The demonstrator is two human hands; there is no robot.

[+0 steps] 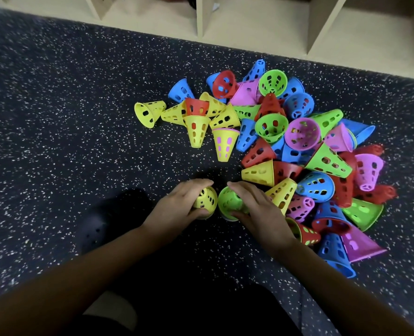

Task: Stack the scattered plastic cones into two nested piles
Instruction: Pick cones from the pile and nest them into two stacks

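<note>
Several perforated plastic cones in yellow, red, blue, green and pink lie scattered in a heap (298, 151) on the dark speckled floor. My left hand (179, 202) is closed around a yellow cone (204, 201) standing on the floor. Right beside it, my right hand (256, 204) grips a green cone (229, 202), its wide mouth tilted toward the yellow one. The two cones nearly touch. A small group of mostly yellow cones (198, 120) lies further away, left of the main heap.
The speckled rubber floor (67, 117) stretches to the left. A beige wooden shelf unit with open compartments (249, 23) runs along the far edge. My dark shoe (96, 229) rests left of my left forearm.
</note>
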